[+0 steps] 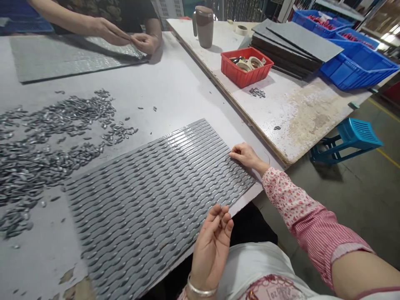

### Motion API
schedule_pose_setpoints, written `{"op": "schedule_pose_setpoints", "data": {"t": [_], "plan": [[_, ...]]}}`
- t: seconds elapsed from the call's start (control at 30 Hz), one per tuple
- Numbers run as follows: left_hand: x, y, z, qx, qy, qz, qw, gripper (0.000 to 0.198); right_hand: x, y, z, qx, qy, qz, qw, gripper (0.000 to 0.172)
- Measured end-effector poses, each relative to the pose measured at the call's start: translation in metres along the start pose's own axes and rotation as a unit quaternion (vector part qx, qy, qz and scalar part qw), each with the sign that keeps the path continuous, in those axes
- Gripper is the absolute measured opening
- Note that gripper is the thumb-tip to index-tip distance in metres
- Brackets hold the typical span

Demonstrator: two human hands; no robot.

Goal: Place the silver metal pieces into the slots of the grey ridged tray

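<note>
A grey board (150, 187) with rows of wavy raised ridges lies at a slant on the white table in front of me. Small grey leaf-shaped pieces sit along many of its ridges; the far right part shows plain ridges. My right hand (245, 155) is at the board's right edge, thumb and fingers pinched together on its surface; what they hold is hidden. Palm up, my left hand (214, 239) is over the board's near edge, its fingers curled in towards the thumb. Anything inside that curl is too small to make out.
Loose grey pieces (62, 146) are heaped on the left. Across the table, a co-worker's hands (125, 37) work on another board (56, 58). A second table holds a red bin (245, 68), a lidded jug (204, 27), stacked boards (293, 46) and blue crates (359, 62). A stool (353, 135) stands at right.
</note>
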State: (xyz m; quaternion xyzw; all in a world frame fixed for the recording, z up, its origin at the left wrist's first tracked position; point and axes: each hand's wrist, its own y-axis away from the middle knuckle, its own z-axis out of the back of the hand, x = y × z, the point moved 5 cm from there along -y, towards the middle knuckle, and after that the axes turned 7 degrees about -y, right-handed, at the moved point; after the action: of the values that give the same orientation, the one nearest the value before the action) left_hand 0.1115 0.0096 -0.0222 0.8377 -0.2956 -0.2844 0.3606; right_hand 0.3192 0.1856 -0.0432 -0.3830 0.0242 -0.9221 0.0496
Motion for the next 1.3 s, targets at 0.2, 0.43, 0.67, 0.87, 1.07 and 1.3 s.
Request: {"op": "schedule_pose_setpoints", "data": {"t": [0.2, 0.43, 0.67, 0.87, 1.07, 1.3], "plan": [[0.002, -0.003, -0.001, 0.046, 0.025, -0.001, 0.999, 0.020, -0.003, 0.003, 0.000, -0.074, 0.038, 0.030, 0.996, 0.016], [-0.008, -0.002, -0.012, 0.100, 0.088, -0.044, 0.990, 0.037, 0.067, 0.036, -0.006, 0.052, -0.107, 0.134, 0.984, 0.018], [-0.015, -0.001, -0.009, 0.116, 0.117, -0.081, 0.983, 0.036, 0.146, 0.091, -0.042, 0.302, -0.115, 0.285, 0.902, 0.016], [-0.017, 0.001, -0.005, 0.118, 0.108, -0.078, 0.984, 0.035, 0.114, 0.051, -0.034, 0.195, -0.291, 0.099, 0.931, 0.014], [-0.013, 0.000, 0.002, 0.091, 0.089, -0.068, 0.990, 0.025, 0.085, -0.001, -0.044, 0.130, -0.143, 0.110, 0.975, 0.008], [-0.011, -0.003, 0.007, 0.057, 0.083, -0.059, 0.993, 0.020, 0.085, -0.007, -0.058, 0.142, -0.019, 0.108, 0.984, 0.004]]}}
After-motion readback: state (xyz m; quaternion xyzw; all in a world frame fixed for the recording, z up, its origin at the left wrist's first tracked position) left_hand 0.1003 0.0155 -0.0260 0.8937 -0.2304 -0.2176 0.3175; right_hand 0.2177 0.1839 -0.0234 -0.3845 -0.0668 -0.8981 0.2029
